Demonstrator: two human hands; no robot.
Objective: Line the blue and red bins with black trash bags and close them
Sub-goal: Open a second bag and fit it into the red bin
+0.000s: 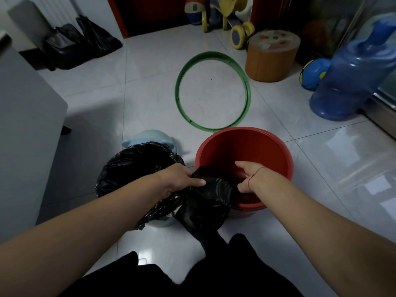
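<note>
The red bin (267, 146) stands open on the tiled floor just right of centre. A black trash bag (210, 196) hangs over its near left rim and down toward my legs. My left hand (182, 181) grips the bag's edge outside the rim. Inside the bin, my right hand (248, 179) holds the bag's other side, fingers hidden in the plastic. The pale blue bin (150, 137) sits to the left, its mouth covered by a crumpled black bag (132, 166). A green ring (179, 97) lies flat on the floor behind the red bin.
A grey cabinet (25, 116) stands at the left. Black filled bags (79, 43) sit in the far left corner. An orange stool (272, 58), a ball (312, 73), a blue water jug (351, 76) and a toy ride-on (229, 16) line the far right.
</note>
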